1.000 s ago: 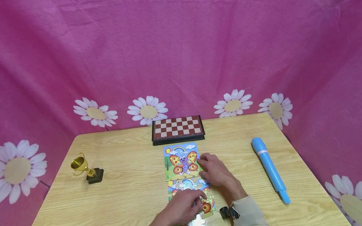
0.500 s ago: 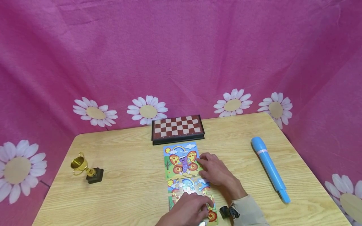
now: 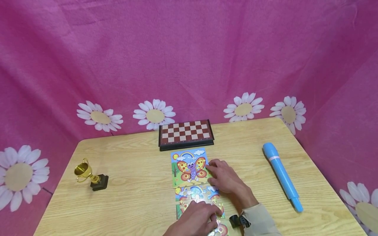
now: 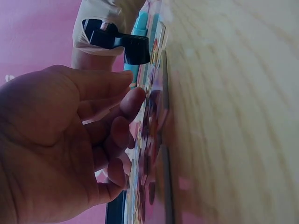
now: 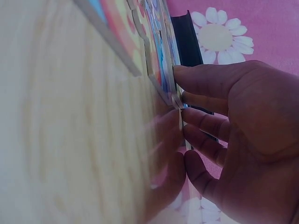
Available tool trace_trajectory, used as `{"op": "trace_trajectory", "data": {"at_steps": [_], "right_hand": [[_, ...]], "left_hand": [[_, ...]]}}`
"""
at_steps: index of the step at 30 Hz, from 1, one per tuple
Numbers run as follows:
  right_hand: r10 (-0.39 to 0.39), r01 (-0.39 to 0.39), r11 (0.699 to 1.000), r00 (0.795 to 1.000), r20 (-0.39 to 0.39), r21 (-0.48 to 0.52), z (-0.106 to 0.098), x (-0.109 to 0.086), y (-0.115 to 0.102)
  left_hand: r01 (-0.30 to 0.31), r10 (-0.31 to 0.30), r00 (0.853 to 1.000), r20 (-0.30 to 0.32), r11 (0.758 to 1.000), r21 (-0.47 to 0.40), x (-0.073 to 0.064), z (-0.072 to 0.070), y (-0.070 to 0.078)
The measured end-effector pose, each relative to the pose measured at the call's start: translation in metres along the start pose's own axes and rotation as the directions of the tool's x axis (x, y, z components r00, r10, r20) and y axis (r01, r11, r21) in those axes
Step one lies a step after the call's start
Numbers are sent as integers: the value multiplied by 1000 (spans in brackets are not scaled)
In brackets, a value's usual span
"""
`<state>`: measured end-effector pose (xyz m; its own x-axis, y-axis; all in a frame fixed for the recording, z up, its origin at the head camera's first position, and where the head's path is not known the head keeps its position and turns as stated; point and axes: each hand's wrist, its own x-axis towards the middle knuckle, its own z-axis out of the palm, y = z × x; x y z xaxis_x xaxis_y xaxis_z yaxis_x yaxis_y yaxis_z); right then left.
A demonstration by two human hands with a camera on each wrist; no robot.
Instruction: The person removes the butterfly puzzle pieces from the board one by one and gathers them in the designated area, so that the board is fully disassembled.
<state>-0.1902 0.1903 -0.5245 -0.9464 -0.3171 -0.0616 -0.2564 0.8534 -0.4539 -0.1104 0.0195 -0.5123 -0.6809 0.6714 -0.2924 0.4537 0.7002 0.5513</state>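
Observation:
A butterfly picture card (image 3: 192, 168) lies in the middle of the wooden table, with jigsaw pieces (image 3: 197, 192) of a similar picture laid out just below it. My right hand (image 3: 225, 177) rests at the card's right edge, thumb and fingertips touching it; the right wrist view shows the right hand (image 5: 257, 126) from the palm side. Over the lower pieces lies my left hand (image 3: 196, 218), fingertips down at a red and yellow wing piece (image 3: 222, 228). In the left wrist view the left hand's fingers (image 4: 119, 135) bend loosely beside the pieces' edges (image 4: 166, 88). Several pieces are hidden beneath the left hand.
A folded chessboard (image 3: 186, 134) stands behind the card. At left is a gold trophy cup (image 3: 91, 177) on a dark base, at right a long blue stick-shaped thing (image 3: 282, 177) with a thick head. A pink daisy-patterned cloth (image 3: 189, 59) hangs behind the table.
My left hand has shifted a little right, and the wing piece at its fingertips has moved right and toward me, apart from the pieces above. My right hand has stayed still.

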Motion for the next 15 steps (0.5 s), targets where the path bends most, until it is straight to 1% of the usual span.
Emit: {"op": "trace_trajectory", "data": {"at_steps": [3,4,7,8,9,11,13,15], "right_hand": [[13,-13,1000,1000,7,1,2,0,1],[19,-19,1000,1000,7,2,2,-1,1],[30,-30,1000,1000,10,1,4,-3,2],[32,-32,999,999,6,-1,5,-4,2],[35,-35,999,999,4,1,5,-5,1],[37,-37,999,999,-2,2,7,-6,2],[40,-40,999,999,-8,-1,7,-8,2],[44,-44,999,999,-7,0,8,-9,2]], "left_hand": [[19,-19,999,-26,1000,-15,-2,-1,-3],[26,-27,999,-37,999,-35,-3,-2,-5],[7,-15,992,-128,998,-57,-8,-4,-12],[1,-11,986,-165,998,-59,-10,-5,-16],[6,-20,981,-194,997,-71,-12,-7,-18],[21,-37,964,-264,998,-63,-16,-9,-24],[52,-68,949,-308,997,-58,-19,-11,-31],[99,-113,934,-338,993,-59,-21,-13,-36]]}}
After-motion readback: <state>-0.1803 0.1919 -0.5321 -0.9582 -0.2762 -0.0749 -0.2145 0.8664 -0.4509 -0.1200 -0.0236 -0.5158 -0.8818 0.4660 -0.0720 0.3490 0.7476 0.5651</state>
